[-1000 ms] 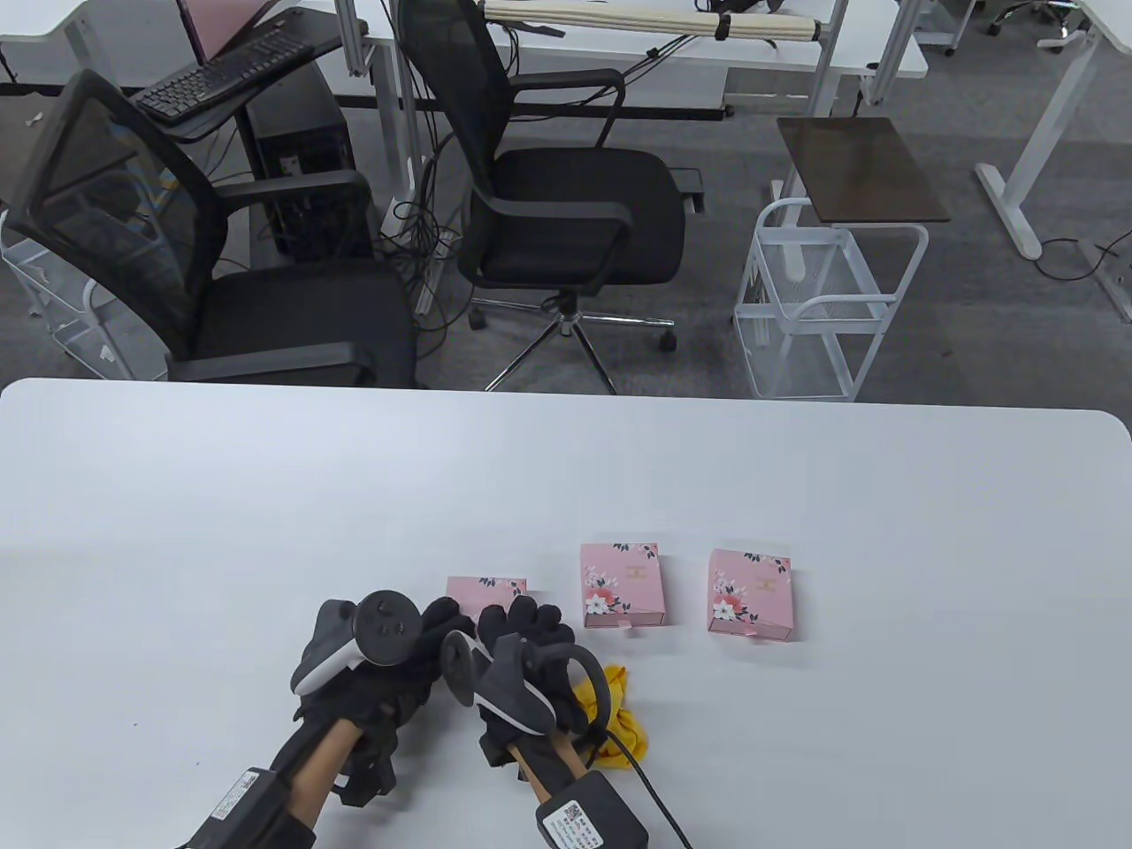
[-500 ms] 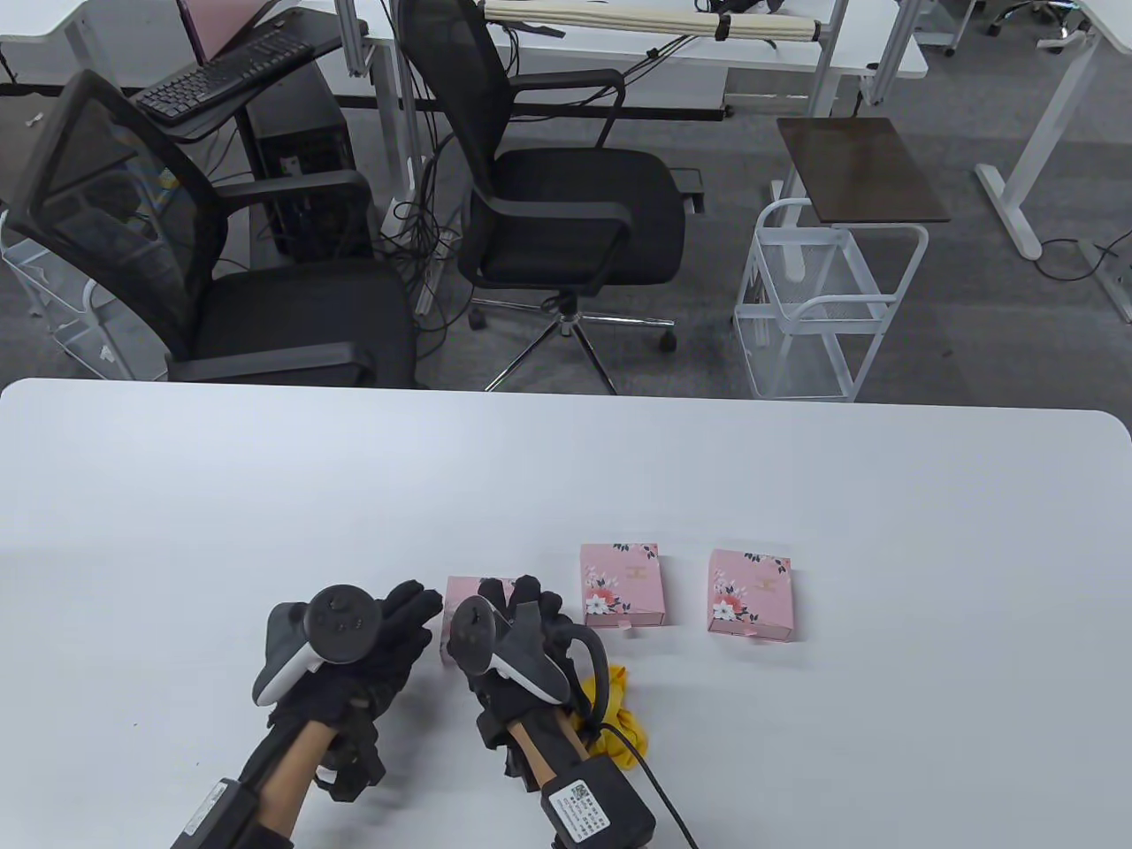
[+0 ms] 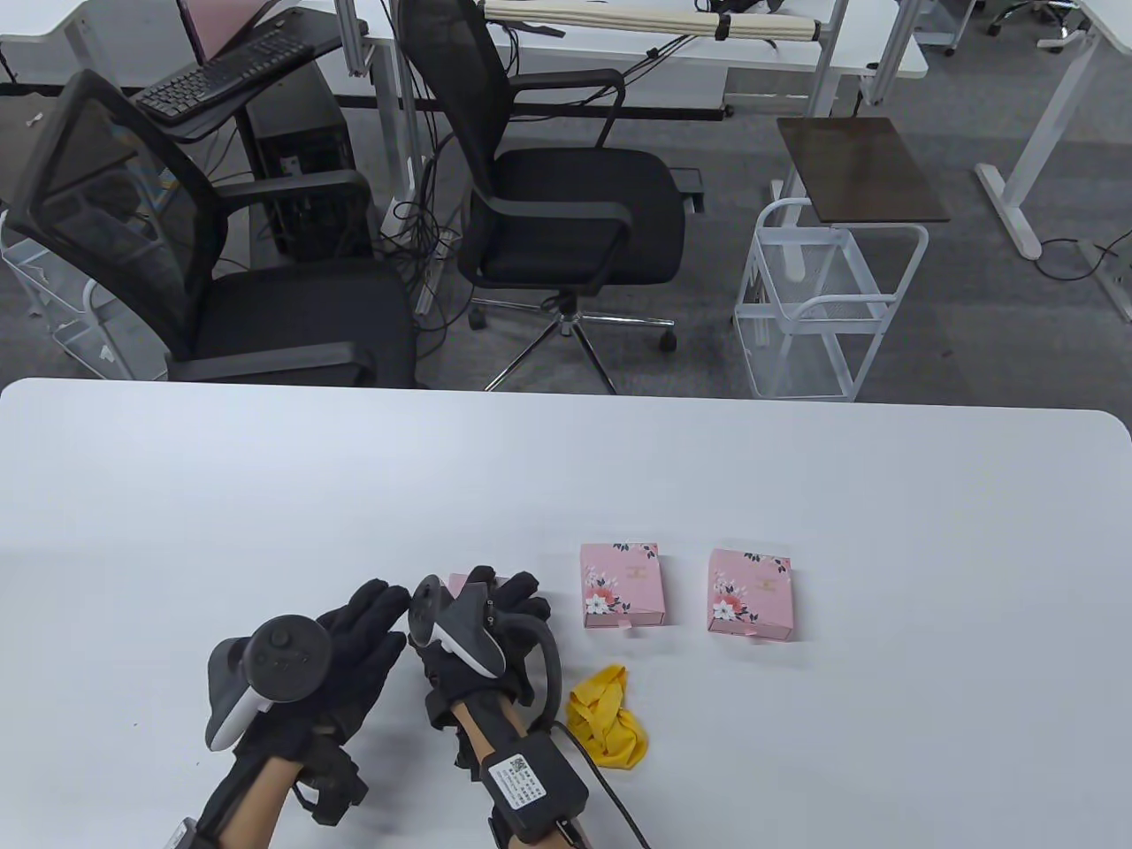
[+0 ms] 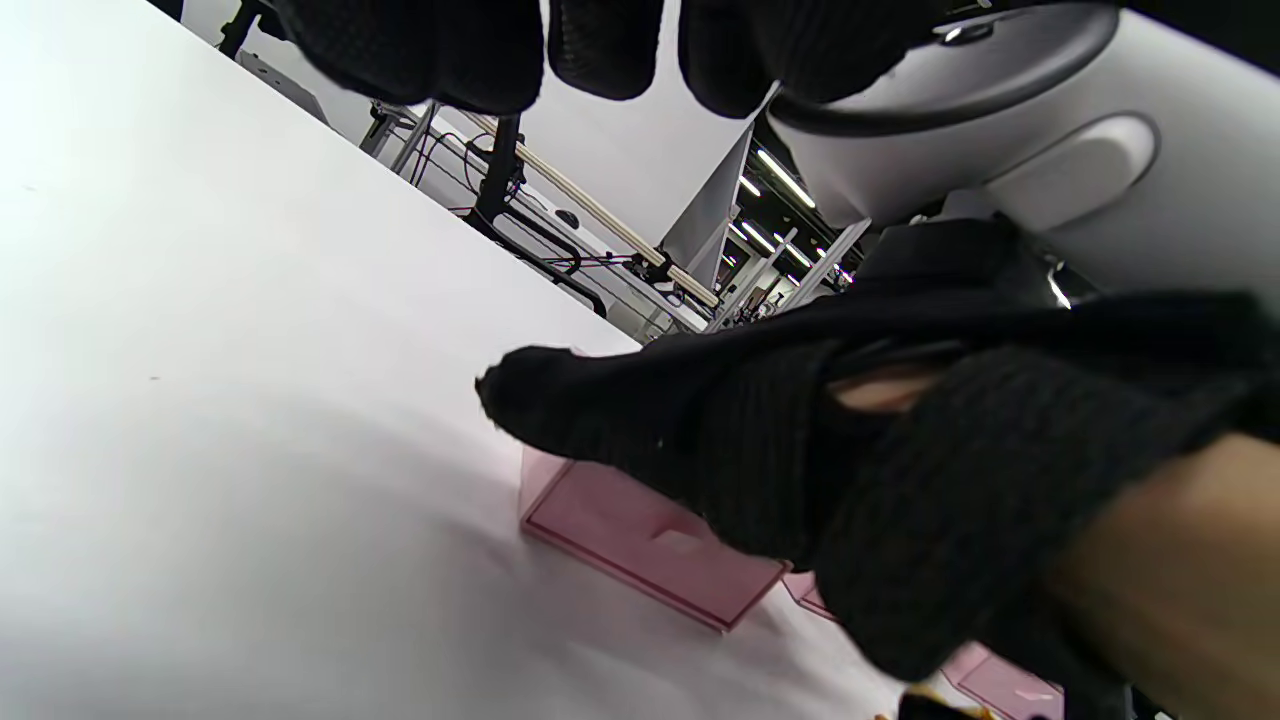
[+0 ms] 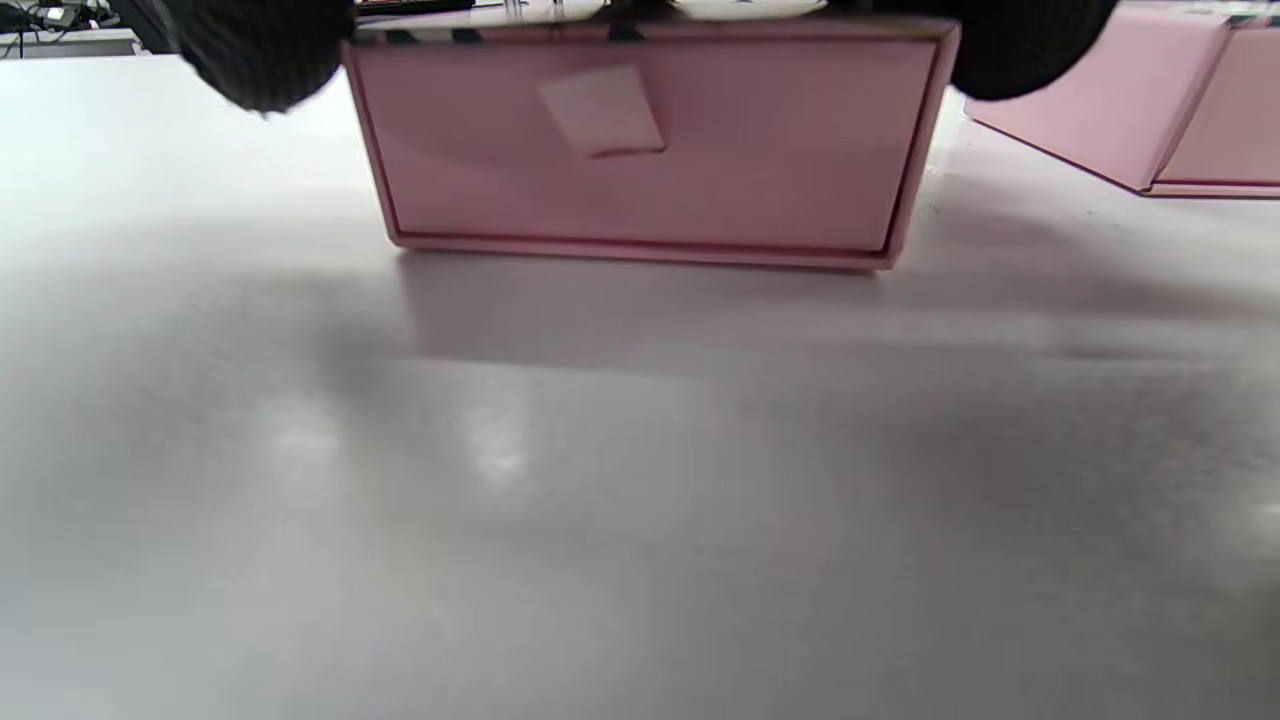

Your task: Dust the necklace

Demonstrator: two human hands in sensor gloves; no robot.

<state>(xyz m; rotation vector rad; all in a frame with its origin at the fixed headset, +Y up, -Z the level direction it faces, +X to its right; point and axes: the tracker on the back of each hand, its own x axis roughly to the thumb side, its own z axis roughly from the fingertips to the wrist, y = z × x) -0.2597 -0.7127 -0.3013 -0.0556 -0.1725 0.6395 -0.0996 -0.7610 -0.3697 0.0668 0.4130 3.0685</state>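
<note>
Floor: grey carpet (image 3: 973,292). Beyond the white bench (image 3: 566,478), two black mesh office chairs (image 3: 566,203) stand at 11 and 12 o'clock. A white wire cart (image 3: 822,309) with a dark brown top (image 3: 858,168) stands at 1 o'clock. White desks (image 3: 796,44) line the far side; a black keyboard (image 3: 221,75) lies at 10 o'clock.

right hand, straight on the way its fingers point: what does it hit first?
The right hand already sits over the leftmost pink box; its fingers frame the box's top edge. Contact itself is hard to confirm.
</note>
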